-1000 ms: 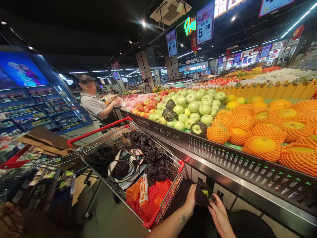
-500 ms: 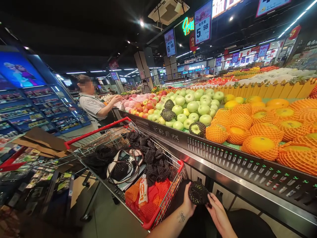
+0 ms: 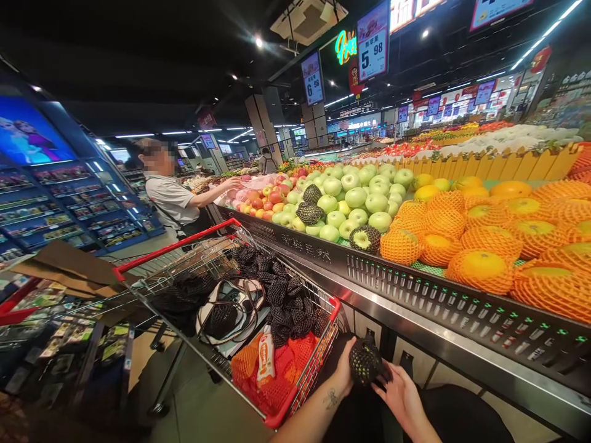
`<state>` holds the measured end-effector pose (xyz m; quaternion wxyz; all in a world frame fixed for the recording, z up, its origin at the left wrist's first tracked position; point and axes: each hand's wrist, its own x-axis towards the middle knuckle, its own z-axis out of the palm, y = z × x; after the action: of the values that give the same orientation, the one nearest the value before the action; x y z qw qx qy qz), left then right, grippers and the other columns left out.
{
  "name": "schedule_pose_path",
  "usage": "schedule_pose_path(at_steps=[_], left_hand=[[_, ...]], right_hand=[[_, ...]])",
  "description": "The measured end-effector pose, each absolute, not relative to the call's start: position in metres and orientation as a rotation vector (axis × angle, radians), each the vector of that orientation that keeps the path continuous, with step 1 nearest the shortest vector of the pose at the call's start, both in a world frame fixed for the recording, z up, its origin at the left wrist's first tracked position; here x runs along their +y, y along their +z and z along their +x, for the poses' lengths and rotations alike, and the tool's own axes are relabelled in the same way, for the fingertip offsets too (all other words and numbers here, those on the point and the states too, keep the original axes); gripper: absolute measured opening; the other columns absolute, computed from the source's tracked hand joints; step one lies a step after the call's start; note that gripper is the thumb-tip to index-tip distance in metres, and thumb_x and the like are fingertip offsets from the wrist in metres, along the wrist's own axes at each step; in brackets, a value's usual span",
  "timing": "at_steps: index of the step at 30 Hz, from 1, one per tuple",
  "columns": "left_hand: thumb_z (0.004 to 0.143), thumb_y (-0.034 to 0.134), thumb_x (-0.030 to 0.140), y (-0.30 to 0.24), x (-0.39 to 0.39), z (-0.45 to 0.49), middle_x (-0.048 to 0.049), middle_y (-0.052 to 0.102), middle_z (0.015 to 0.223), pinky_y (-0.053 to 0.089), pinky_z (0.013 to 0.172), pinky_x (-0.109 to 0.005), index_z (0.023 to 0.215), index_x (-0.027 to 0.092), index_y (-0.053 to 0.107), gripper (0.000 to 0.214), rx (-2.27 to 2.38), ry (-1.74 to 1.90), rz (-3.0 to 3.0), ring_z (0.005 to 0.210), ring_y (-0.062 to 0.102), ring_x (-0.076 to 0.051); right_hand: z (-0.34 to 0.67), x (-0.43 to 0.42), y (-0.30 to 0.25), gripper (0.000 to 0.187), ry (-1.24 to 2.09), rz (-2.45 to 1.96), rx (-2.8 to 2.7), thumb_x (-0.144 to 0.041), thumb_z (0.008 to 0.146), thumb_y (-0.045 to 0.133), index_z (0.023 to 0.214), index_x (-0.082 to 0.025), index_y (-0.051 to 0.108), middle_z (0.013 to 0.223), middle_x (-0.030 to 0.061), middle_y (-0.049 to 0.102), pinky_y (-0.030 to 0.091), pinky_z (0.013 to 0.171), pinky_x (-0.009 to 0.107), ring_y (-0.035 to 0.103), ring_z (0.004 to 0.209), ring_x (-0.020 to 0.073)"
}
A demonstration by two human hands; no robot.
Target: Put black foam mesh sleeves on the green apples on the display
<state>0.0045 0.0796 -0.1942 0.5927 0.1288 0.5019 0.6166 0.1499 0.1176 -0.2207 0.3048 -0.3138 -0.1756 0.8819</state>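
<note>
Low in the picture both my hands hold a green apple wrapped in a black foam net (image 3: 364,363). My left hand (image 3: 344,372) cups its left side with fingers curled round it. My right hand (image 3: 401,394) grips the net's lower right end. Just left of my hands stands a red-rimmed shopping cart (image 3: 295,406) holding several loose black nets (image 3: 281,295) and orange nets (image 3: 289,363). On the display in front lie green apples (image 3: 355,200), three of them in black nets (image 3: 366,239).
A metal fruit counter (image 3: 415,295) runs diagonally across the right, with oranges in orange nets (image 3: 480,267) and red apples (image 3: 270,200) farther back. Another person (image 3: 173,200) in a grey shirt reaches over the far end. Cardboard (image 3: 69,261) lies left of the cart.
The netted apple has turned in my hands, so the net now covers the green patch that showed before. The other person's arm has stretched farther over the fruit.
</note>
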Motion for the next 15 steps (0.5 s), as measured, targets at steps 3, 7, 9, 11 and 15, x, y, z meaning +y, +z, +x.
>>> schedule_pose_path(at_steps=[3,7,9,11,15], left_hand=[[0.062,0.064,0.075,-0.187,0.083,0.005,-0.0074,0.068,0.07,0.047,0.079,-0.036,0.071,0.014,0.066,0.062,1.262,1.414,0.416,0.074,0.064,-0.024],[0.065,0.064,0.072,-0.182,0.087,0.004,-0.0028,0.06,0.059,0.042,0.071,-0.032,0.06,0.016,0.061,0.056,1.435,1.437,0.574,0.068,0.057,-0.021],[0.07,0.063,0.068,-0.179,0.09,0.002,-0.0006,0.052,0.056,0.037,0.07,-0.03,0.054,0.018,0.056,0.053,1.554,1.474,0.641,0.069,0.053,-0.02],[0.074,0.061,0.064,-0.176,0.093,-0.002,0.0011,0.045,0.056,0.033,0.069,-0.028,0.052,0.02,0.052,0.05,1.661,1.517,0.693,0.071,0.049,-0.019],[0.073,0.059,0.068,-0.175,0.101,-0.003,0.0036,0.035,0.055,0.027,0.064,-0.028,0.05,0.021,0.044,0.055,1.72,1.53,0.756,0.063,0.038,-0.016]], right_hand=[[0.151,0.113,-0.219,0.04,2.405,-0.782,-0.401,-0.047,0.069,0.081,0.098,-0.02,0.075,0.104,0.0068,0.078,0.056,0.084,0.038,0.069,0.098,0.0238],[0.149,0.109,-0.236,0.043,2.318,-0.789,-0.411,-0.045,0.062,0.087,0.095,-0.02,0.075,0.097,0.0049,0.079,0.058,0.079,0.034,0.072,0.089,0.0212],[0.147,0.11,-0.246,0.041,2.266,-0.748,-0.388,-0.046,0.058,0.089,0.089,-0.023,0.076,0.092,0.0014,0.079,0.059,0.077,0.033,0.072,0.085,0.0199],[0.146,0.111,-0.253,0.038,2.21,-0.737,-0.34,-0.044,0.055,0.091,0.084,-0.025,0.076,0.09,-0.0015,0.079,0.06,0.076,0.032,0.072,0.083,0.0187],[0.148,0.112,-0.257,0.039,2.178,-0.786,-0.252,-0.042,0.054,0.092,0.086,-0.026,0.075,0.092,-0.0021,0.08,0.062,0.074,0.03,0.073,0.082,0.0178]])
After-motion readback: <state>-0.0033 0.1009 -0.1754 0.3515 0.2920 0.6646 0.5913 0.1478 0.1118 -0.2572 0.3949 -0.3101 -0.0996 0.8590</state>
